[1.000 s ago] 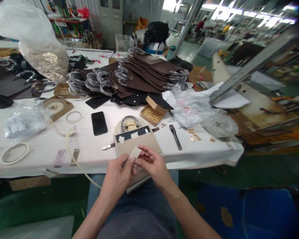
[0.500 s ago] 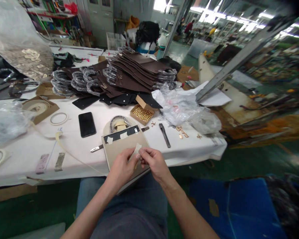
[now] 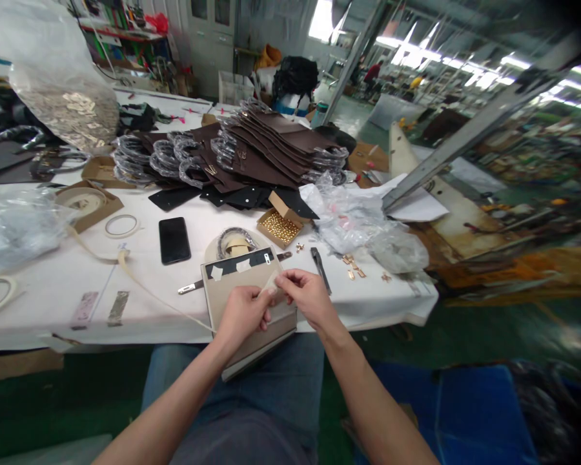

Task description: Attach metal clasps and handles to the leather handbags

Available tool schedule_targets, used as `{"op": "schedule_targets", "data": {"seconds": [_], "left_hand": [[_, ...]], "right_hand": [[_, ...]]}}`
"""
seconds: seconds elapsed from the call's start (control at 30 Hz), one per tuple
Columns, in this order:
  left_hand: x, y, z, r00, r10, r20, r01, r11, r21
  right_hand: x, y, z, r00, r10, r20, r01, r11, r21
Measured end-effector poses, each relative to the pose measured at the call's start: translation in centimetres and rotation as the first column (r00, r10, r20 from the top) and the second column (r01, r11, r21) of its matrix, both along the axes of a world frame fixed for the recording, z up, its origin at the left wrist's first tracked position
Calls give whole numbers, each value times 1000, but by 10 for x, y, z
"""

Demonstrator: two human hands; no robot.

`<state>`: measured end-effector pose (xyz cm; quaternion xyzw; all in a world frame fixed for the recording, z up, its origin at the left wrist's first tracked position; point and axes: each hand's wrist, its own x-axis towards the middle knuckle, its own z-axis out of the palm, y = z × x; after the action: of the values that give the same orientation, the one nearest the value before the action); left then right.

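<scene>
A short piece of pale tape (image 3: 272,282) is stretched between my two hands. My left hand (image 3: 246,311) is closed, pinching its lower left end, and my right hand (image 3: 304,294) pinches its upper right end. Under them lies a beige bag body (image 3: 232,292), tilted over the table's front edge onto my lap. Its far edge has a black band with two small tape pieces (image 3: 217,273) and a small metal plate (image 3: 267,259). A strap with a metal end (image 3: 190,288) sticks out at its left, and a plastic-wrapped handle (image 3: 235,237) shows behind it.
A phone (image 3: 174,240), a box of gold studs (image 3: 279,227), a dark cutter-like tool (image 3: 320,268) and loose gold fittings (image 3: 353,266) lie on the white-covered table. Tape rolls (image 3: 121,225) are at left. Brown bag pieces (image 3: 266,148) are stacked behind; plastic wrapping (image 3: 339,216) lies right.
My right hand has risen slightly, and more of the tape now shows drawn out between both hands. The camera view has shifted a little; the bag body stays under my hands.
</scene>
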<state>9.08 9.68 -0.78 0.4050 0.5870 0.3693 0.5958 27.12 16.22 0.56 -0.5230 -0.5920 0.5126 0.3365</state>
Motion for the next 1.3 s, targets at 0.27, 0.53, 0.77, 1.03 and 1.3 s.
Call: {"op": "schedule_targets", "data": {"seconds": [0.27, 0.53, 0.77, 1.03, 1.3], "left_hand": [[10, 31, 5, 999, 36, -35, -36, 999, -16], [8, 49, 8, 997, 34, -66, -40, 995, -92], [8, 55, -5, 998, 53, -18, -54, 992, -114], [9, 63, -10, 998, 63, 22, -58, 983, -177], [4, 50, -10, 999, 30, -28, -33, 989, -141]], "right_hand": [[-17, 43, -9, 901, -123, 415, -88, 887, 453], [-26, 64, -18, 879, -103, 466, -152, 865, 479], [-32, 65, -23, 875, -102, 474, -164, 858, 487], [-27, 83, -39, 901, -186, 393, 32, 930, 366], [-23, 98, -48, 980, 71, 185, -86, 993, 79]]}}
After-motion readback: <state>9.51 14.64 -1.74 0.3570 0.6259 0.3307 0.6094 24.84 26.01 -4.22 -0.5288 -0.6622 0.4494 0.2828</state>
